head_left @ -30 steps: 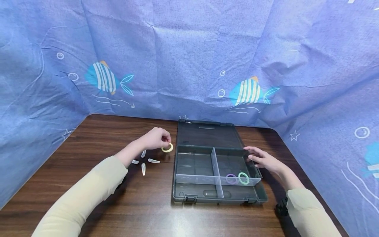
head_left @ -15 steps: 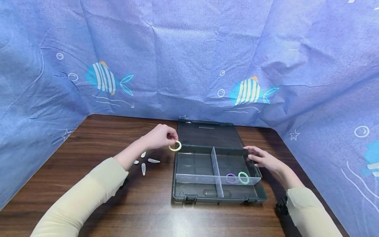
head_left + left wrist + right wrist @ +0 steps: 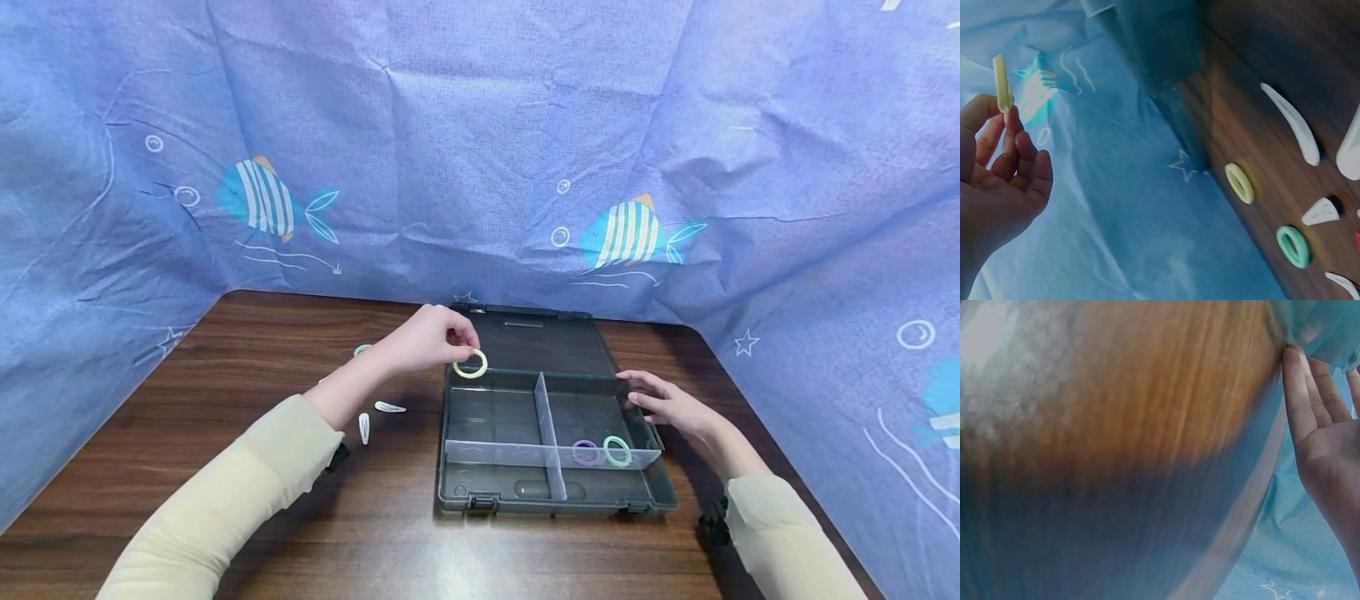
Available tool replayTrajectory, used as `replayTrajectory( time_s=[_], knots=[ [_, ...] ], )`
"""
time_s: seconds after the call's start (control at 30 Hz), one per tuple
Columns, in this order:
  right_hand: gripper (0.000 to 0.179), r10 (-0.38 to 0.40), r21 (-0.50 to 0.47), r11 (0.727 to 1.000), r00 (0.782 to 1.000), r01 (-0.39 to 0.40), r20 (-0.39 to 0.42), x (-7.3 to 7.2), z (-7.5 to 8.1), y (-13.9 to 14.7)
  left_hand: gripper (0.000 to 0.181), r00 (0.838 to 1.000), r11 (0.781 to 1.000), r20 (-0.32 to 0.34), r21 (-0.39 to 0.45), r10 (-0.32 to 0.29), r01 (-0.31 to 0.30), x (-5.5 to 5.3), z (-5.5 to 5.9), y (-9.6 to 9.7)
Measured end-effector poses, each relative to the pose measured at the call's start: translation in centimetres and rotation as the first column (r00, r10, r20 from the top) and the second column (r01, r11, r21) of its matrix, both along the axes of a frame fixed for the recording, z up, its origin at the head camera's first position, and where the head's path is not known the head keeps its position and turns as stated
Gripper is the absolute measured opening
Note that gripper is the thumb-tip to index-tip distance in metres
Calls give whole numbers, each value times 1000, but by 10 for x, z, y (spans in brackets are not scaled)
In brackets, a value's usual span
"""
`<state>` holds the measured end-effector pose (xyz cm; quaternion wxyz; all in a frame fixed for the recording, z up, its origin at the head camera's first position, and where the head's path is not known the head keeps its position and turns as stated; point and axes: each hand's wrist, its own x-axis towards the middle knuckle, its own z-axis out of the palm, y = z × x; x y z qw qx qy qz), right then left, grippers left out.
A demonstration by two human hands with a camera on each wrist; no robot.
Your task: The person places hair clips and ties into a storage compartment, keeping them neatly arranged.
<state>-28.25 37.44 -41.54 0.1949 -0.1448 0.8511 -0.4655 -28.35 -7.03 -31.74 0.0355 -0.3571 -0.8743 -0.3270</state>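
My left hand pinches a yellow hair tie between thumb and fingertips, over the rear left part of a dark translucent organizer box. In the left wrist view this hair tie stands edge-on above the fingers. The box is open, its lid laid back. A purple hair tie and a green hair tie sit by the cross divider on the right side. My right hand touches the box's right wall with its fingers extended.
White snap hair clips lie on the wooden table left of the box. The left wrist view shows another yellow hair tie and a green hair tie among several clips. A blue fish-print cloth hangs behind.
My left hand has carried the yellow hair tie up and rightward from the table beside the box to above the box's rear left part. The right hand has stayed put.
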Motion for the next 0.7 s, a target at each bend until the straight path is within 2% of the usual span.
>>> replayTrajectory(
  time_s=[0.27,0.7],
  knots=[
    [52,2,-1,1000,1000,-2,1,0,0,0,7,998,999,-44,22,-43,44,0,13,20],
    [51,8,15,1000,1000,-8,-13,2,1,0,6,992,992,-1,35,-123,122,2,21,56]
  ],
)
